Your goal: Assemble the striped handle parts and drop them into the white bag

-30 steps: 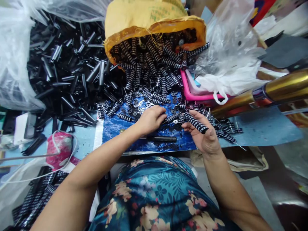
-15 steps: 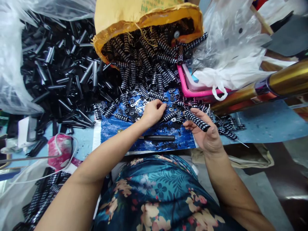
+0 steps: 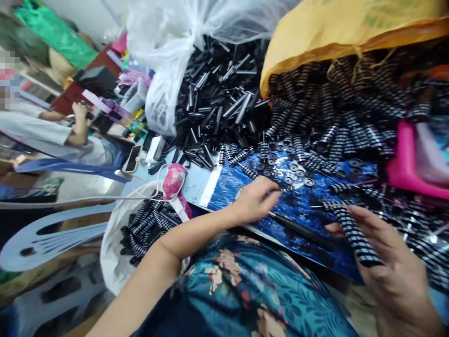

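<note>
My right hand [image 3: 389, 252] holds a black tube with rows of white marks [image 3: 354, 234], its dark end tilted toward me. A thin metal pin [image 3: 316, 206] shows by the tube's far end. My left hand [image 3: 257, 200] is closed in a pinch over the blue sheet [image 3: 224, 189]; what lies between its fingertips, if anything, is too small to make out. Just beside it lies a black-handled tool [image 3: 301, 230] with a thin metal shaft. Small round black discs [image 3: 288, 180] are scattered beyond my left hand, among more patterned tubes [image 3: 317, 161].
A yellow sack [image 3: 326, 32] spills patterned tubes at the back right. Plain black tubes [image 3: 224, 103] heap from a clear plastic bag [image 3: 163, 84]. A pink basket [image 3: 403, 159] stands right. A white bag [image 3: 112, 248] of patterned tubes hangs left, near a chair [image 3: 52, 234] and another person's arm [image 3: 80, 124].
The view has swung to the left. My left hand has drawn back from the discs toward the table's near edge, still pinched. My right hand keeps hold of the patterned tube.
</note>
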Motion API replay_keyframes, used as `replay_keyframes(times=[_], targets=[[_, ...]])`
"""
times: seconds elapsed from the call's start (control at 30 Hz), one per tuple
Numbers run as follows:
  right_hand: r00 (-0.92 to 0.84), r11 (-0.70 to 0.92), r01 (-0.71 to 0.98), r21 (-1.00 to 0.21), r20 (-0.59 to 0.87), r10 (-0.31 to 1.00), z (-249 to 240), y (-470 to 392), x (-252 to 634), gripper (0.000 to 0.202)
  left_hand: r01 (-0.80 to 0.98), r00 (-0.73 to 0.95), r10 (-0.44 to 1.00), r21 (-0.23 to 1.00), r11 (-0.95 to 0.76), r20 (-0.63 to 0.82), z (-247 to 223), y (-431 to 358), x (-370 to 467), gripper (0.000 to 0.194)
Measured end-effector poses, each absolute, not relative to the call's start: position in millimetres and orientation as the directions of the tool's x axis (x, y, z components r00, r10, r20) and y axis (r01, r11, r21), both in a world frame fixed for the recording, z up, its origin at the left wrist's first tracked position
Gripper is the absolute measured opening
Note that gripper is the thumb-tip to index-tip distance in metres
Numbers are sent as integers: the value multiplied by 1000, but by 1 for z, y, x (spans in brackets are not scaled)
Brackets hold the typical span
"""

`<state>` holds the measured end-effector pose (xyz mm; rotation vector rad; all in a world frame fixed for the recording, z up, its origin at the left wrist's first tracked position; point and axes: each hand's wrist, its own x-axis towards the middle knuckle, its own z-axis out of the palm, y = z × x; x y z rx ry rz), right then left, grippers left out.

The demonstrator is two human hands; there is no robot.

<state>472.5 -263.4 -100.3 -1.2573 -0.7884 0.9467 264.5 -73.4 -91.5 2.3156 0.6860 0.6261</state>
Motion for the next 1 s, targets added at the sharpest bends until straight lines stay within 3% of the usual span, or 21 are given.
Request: replay_keyframes(times=[0.07, 0.17, 0.27, 0.37, 0.43, 0.5, 0.6, 0.67, 0.77, 0.87, 0.93, 1.0], targets=[[329, 55, -116, -992, 14, 944, -102, -253, 464, 80, 563, 601, 754, 529, -636, 267, -90, -42, 207, 19], [231, 57, -100, -993, 32, 972, -105, -234, 452, 79, 846, 490, 849, 128, -518, 200, -90, 16, 139, 28], [155, 71, -82, -994, 58, 986, -109, -215, 438, 78, 813, 580, 811, -111, -571, 73, -87, 56, 108, 21], [88, 78, -4, -997, 77, 993, -107, -203, 426, 79, 775, 629, 772, -150, -614, 90, -80, 59, 105, 26], [80, 82, 108, -991, 91, 993, -104, -201, 421, 83, 787, 612, 767, -54, -615, 193, -76, 40, 108, 27], [108, 106, 265, -958, 139, 984, -99, -201, 418, 87, 773, 560, 786, 175, -610, 263, -77, 17, 109, 28], [93, 183, 467, -865, 255, 963, -94, -197, 409, 90, 655, 499, 857, 592, -469, 127, -88, -8, 115, 29], [9, 266, 514, -815, 315, 949, -94, -190, 399, 95, 590, 414, 910, 764, -262, -7, -99, -12, 125, 31], [-87, 355, 507, -786, 363, 928, -96, -179, 383, 105, 451, 194, 974, 892, 21, -120, -109, -4, 144, 29], [-43, 323, 470, -821, 344, 938, -98, -179, 379, 101, 162, 36, 994, 982, 97, -104, -102, 0, 155, 35], [39, 237, 404, -884, 275, 961, -101, -184, 385, 98, -9, 7, 997, 997, 75, -75, -90, -12, 157, 46], [122, 135, 303, -943, 179, 976, -105, -192, 394, 99, -49, 120, 986, 991, 126, -119, -77, -33, 158, 44]])
